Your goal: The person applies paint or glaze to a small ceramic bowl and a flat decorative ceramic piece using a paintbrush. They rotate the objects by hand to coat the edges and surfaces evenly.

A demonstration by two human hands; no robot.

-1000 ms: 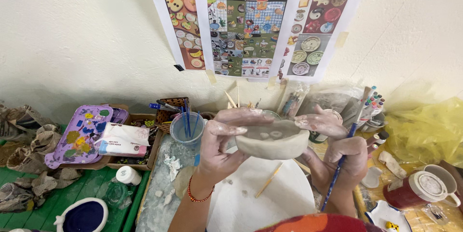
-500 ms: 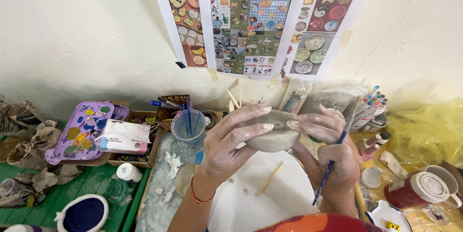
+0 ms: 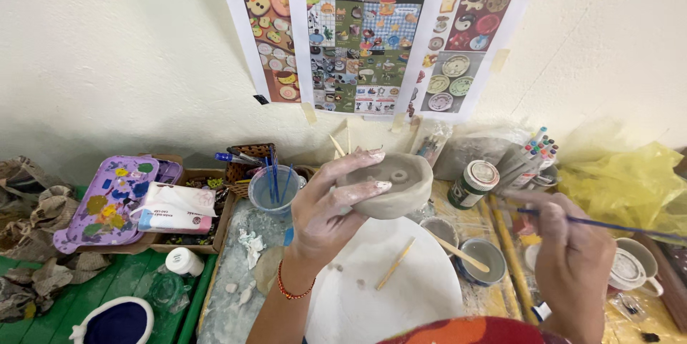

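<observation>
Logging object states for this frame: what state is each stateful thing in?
clay piece: held up in left hand, unpainted grey
brush: gripped in right hand, off the clay
blue cup: upright, holding brushes
paint jar: upright, lid on
white board: flat, one stick on it

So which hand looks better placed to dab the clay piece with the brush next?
The right hand, probably. It already holds the brush, though off to the side of the clay piece. The left hand is wrapped around the clay piece, holding it up above the white board.
</observation>
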